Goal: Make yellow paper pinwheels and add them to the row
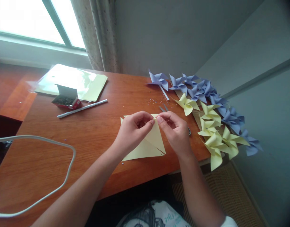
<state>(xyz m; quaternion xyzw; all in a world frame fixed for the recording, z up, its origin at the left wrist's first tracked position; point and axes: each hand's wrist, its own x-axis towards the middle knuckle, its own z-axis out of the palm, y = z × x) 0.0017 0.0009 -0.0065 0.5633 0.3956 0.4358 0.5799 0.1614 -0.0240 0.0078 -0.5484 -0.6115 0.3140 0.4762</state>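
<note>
White cable point(52, 164) loops over the desk's point(97, 132) left edge; small red box point(67, 100) and a white stick point(82, 108) lie near the far-left corner by a paper stack point(88, 83). Left hand point(133, 130) pinches the yellow paper square point(149, 143), thumb and forefinger closed on a folded corner at its top. Right hand point(175, 129) pinches the same spot from the other side, fingertips nearly touching. Sheet lies flat at the near edge, between both hands. Scissors point(164, 108) just beyond. Yellow pinwheels point(212, 132) and blue pinwheels point(201, 90) line the right edge.

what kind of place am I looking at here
Probably a room at home used for paper craft: a wooden desk by a curtained window, with finished paper pinwheels piled along its right edge.
</note>
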